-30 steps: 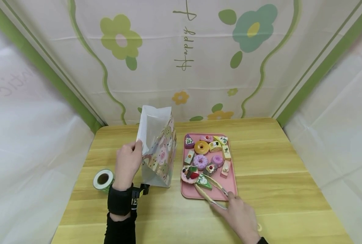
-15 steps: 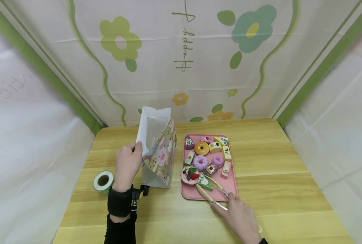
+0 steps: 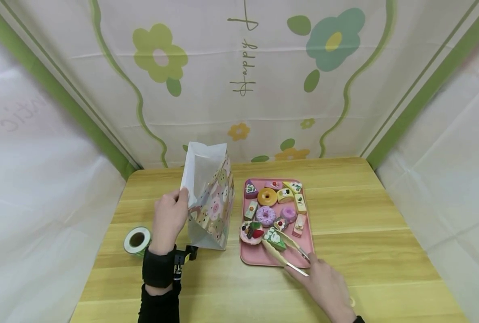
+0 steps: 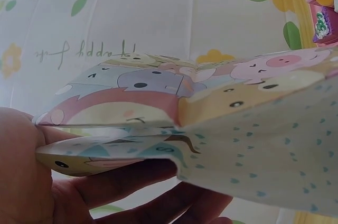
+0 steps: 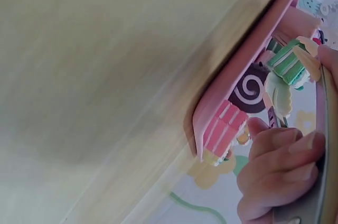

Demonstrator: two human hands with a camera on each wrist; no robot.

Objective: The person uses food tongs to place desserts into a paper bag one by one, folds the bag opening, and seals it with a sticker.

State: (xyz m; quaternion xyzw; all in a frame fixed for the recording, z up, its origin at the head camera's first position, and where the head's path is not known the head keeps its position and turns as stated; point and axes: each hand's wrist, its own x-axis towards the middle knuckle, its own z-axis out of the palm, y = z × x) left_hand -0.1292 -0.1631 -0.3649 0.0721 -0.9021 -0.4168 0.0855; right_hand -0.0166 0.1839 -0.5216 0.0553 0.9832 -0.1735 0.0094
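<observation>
My left hand [image 3: 169, 220] pinches the near left rim of an upright paper bag [image 3: 215, 204] with cartoon animal faces; its mouth gapes at the top. In the left wrist view, thumb and fingers hold the bag's folded edge [image 4: 111, 152]. My right hand [image 3: 324, 282] grips metal tongs [image 3: 277, 255] with beige tips. Between those tips sits a green toy cake slice [image 3: 274, 239], above the near part of the pink tray [image 3: 249, 257]. In the right wrist view, the green slice [image 5: 288, 63] looks raised off the tray. A fruit tart [image 3: 250, 233] lies just left of it.
Several other toy sweets lie on the tray, among them a yellow doughnut [image 3: 267, 196], a purple doughnut [image 3: 265, 216] and a pink cake slice [image 3: 299, 225]. A roll of stickers or tape [image 3: 137, 241] stands left of the bag. A patterned cloth [image 3: 207, 98] hangs behind the table.
The tongs and right hand have shifted slightly right, and the green cake slice has moved with them, away from the tart. My left hand and the bag have stayed put.
</observation>
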